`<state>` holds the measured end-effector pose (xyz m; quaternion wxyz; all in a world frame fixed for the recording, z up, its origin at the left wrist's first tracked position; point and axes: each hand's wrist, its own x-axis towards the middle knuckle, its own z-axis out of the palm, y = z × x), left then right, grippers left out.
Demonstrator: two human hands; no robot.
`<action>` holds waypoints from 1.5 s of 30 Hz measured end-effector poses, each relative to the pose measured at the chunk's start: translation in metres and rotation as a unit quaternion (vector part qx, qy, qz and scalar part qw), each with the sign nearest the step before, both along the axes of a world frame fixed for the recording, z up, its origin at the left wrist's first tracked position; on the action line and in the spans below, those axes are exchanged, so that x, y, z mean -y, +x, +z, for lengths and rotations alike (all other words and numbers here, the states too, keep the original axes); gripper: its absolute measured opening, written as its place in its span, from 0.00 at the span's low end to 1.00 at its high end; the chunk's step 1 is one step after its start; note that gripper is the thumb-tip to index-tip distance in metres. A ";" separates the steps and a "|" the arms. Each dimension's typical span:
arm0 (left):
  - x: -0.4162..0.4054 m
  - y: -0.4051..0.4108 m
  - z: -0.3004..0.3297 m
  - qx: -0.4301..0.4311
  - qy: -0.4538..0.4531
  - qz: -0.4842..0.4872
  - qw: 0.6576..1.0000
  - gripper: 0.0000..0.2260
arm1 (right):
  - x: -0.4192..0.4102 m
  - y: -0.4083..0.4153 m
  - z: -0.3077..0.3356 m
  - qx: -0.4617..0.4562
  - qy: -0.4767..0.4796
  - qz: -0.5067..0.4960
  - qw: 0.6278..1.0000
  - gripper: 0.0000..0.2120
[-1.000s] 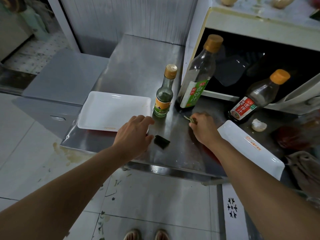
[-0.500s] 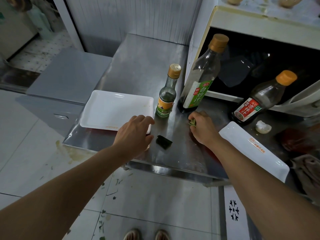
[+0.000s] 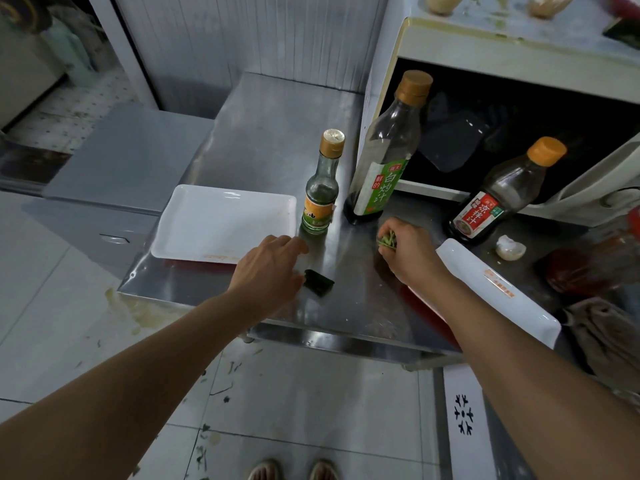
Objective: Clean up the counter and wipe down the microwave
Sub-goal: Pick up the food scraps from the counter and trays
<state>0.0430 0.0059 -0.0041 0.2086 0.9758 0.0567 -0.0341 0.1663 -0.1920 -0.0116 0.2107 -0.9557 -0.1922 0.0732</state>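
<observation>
Steel counter: three bottles, two trays; right hand pinches greens.

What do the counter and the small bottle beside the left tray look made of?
Counter: likely stainless steel, brushed grey sheet with soft reflections and a folded front edge. Small bottle: apparently clear greenish glass, see-through with sharp highlights; its tan cap looks plastic.

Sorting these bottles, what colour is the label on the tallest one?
Green with white characters, on the tallest bottle; the head view shows it.
</observation>
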 end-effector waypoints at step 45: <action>0.118 0.095 -0.011 0.000 -0.080 0.053 0.995 0.11 | 0.108 -0.006 0.024 0.007 0.086 -0.093 0.992 0.07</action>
